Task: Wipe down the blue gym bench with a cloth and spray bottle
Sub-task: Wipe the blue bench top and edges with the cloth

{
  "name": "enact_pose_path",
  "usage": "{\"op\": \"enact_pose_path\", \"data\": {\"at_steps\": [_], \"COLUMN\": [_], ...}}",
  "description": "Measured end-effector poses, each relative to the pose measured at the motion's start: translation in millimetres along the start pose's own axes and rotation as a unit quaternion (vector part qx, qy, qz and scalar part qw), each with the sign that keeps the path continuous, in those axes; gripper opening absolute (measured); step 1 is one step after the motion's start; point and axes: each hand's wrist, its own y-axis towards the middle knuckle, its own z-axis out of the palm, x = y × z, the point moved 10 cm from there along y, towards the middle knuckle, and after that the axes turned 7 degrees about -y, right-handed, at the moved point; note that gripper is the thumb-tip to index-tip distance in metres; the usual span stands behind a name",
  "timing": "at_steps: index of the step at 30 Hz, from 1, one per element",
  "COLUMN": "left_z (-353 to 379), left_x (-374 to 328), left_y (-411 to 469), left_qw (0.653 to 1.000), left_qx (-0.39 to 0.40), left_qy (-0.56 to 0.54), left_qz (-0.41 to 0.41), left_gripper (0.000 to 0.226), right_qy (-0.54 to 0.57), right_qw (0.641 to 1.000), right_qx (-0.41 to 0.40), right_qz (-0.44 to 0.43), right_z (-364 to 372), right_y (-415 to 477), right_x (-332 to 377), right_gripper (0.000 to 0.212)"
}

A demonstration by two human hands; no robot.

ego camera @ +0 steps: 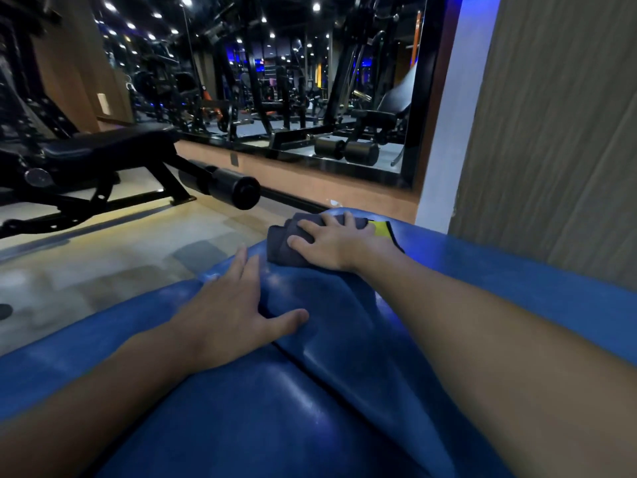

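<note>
Your right hand (331, 243) lies flat on the folded dark grey cloth (281, 244) at the far end of the blue bench (344, 381). Its fingers are spread and pressing down, and the cloth sticks out from under them on the left. Just right of the cloth, a yellow patch (382, 228) shows on the bench pad. Your left hand (227, 312) rests nearer on the bench's left edge, palm down and fingers wide, holding nothing, with its thumb beside the dark seam between the pads. A black bench (103, 143) stands on the floor left of the blue bench.
</note>
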Motion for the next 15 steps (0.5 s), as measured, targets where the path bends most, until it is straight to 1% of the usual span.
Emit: {"op": "enact_pose_path", "data": {"at_steps": [2, 3, 5, 7, 9, 12, 13, 15], "left_z": [-4, -7, -8, -9, -10, -8, -9, -9], "left_x": [3, 6, 11, 13, 13, 14, 15, 17], "left_y": [-1, -1, -1, -1, -1, 0, 1, 1], "left_qw": [0.998, 0.998, 0.997, 0.996, 0.996, 0.995, 0.995, 0.995], "left_qx": [-0.036, -0.053, -0.071, -0.084, -0.09, -0.086, -0.088, -0.085], "left_qy": [-0.041, -0.042, -0.007, -0.003, -0.028, -0.048, -0.051, -0.05], "left_qz": [-0.003, -0.005, -0.013, -0.013, 0.001, 0.0, -0.005, -0.007], "left_gripper": [0.113, 0.114, 0.115, 0.105, 0.103, 0.098, 0.097, 0.102], "right_qy": [0.007, 0.009, 0.011, -0.007, -0.018, 0.022, 0.027, 0.03], "right_qw": [1.0, 0.999, 0.999, 0.997, 0.996, 0.997, 0.998, 0.998], "right_qx": [0.005, 0.007, 0.015, 0.013, -0.01, -0.011, -0.006, -0.004], "right_qz": [-0.02, -0.031, -0.05, -0.071, -0.087, -0.067, -0.062, -0.061], "right_z": [1, 1, 3, 1, -7, -7, -5, -2], "right_y": [3, 2, -5, -12, -14, -12, -11, -15], "right_x": [12, 15, 17, 18, 24, 29, 30, 29], "right_gripper": [0.064, 0.062, 0.06, 0.062, 0.066, 0.071, 0.069, 0.065]}}
